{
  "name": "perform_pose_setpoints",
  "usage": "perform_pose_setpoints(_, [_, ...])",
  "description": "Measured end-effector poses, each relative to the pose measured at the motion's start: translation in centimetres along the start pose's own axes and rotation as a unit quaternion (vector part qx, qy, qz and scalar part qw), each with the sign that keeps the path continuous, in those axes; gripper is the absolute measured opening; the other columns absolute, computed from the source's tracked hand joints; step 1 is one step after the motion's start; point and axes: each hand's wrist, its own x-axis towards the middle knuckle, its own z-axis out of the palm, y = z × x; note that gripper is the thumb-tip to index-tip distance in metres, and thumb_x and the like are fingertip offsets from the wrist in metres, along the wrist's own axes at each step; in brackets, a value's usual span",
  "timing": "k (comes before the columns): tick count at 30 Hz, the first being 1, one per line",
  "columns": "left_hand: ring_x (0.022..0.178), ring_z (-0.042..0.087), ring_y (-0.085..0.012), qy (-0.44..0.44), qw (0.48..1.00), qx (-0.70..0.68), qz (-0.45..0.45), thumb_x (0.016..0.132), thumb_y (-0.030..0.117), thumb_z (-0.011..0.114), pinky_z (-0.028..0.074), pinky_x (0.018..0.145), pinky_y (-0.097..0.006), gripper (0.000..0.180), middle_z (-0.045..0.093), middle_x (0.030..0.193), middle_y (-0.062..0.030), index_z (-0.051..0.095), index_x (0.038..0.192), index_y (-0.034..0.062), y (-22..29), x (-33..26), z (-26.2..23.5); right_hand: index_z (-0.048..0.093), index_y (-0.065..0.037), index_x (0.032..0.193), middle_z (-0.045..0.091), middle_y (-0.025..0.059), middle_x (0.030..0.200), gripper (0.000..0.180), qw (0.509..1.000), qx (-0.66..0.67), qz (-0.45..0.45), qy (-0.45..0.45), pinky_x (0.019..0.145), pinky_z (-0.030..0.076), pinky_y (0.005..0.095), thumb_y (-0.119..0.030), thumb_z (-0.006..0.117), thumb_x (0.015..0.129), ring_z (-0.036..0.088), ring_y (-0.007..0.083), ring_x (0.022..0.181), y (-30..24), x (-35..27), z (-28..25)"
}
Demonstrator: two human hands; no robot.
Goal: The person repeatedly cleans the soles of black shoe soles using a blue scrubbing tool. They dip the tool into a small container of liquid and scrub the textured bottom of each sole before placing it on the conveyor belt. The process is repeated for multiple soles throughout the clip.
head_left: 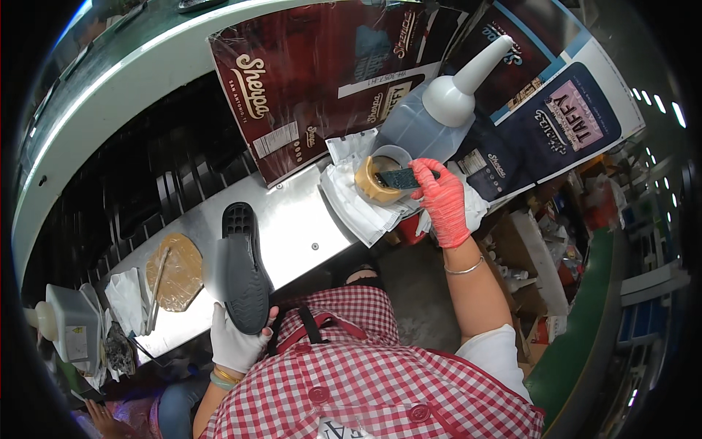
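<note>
White-gloved left hand [234, 342]: fingers gripping elongated black rubber sole [245, 285], best steadied. Coral-gloved right hand [441, 201]: fingers pinching dark flat tool [399, 179], best wiped on tan-crusted round plastic cup [365, 189].

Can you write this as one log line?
Left white-gloved hand: holds black patterned shoe sole | Right pink-gloved hand: holds dark flat tool at yellow-crusted plastic cup
</note>
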Motion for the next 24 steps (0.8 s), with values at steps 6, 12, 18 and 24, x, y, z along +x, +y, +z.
perform_pose_setpoints(6, [0.092,0.058,-0.0341,-0.048,0.997,0.028,0.053,0.094,0.054,0.031,0.047,0.058,-0.036,0.053,0.058,0.113,-0.0085,0.050,0.124,0.0148,-0.1,1.8,-0.3,0.066,-0.003,0.098,0.065,0.0022,0.084,0.024,1.000,0.020,-0.004,0.005,0.053,0.043,0.0208,-0.024,0.063,0.088,0.052,0.0073,0.055,-0.1,0.4,-0.1])
perform_pose_setpoints(12, [0.099,0.056,-0.0375,-0.094,0.993,0.021,0.075,0.090,0.056,0.042,0.051,0.076,-0.048,0.060,0.057,0.117,-0.0135,0.048,0.128,0.0102,-0.1,2.1,-0.6,0.064,-0.003,0.099,0.064,0.0010,0.079,0.025,0.992,0.119,0.046,0.002,0.044,0.038,0.0176,-0.027,0.059,0.091,0.053,0.0065,0.051,2.5,0.7,-1.5])
perform_pose_setpoints(18, [0.112,0.050,-0.0459,-0.173,0.981,0.004,0.081,0.086,0.052,0.055,0.047,0.087,-0.055,0.067,0.048,0.129,-0.0189,0.040,0.135,0.0080,0.4,3.0,0.3,0.060,-0.002,0.099,0.061,0.0053,0.074,0.023,0.913,0.363,0.119,-0.140,0.045,0.043,0.0180,-0.023,0.053,0.094,0.057,0.0089,0.053,0.2,-6.5,5.4])
perform_pose_setpoints(24, [0.120,0.044,-0.0439,-0.220,0.969,-0.021,0.106,0.082,0.049,0.062,0.045,0.091,-0.061,0.076,0.040,0.136,-0.0209,0.032,0.138,0.0066,-0.5,1.9,4.3,0.059,0.000,0.104,0.065,0.0090,0.082,0.028,0.900,0.333,0.123,-0.251,0.052,0.050,0.0189,-0.026,0.050,0.096,0.063,0.0109,0.063,-4.6,-12.2,11.2])
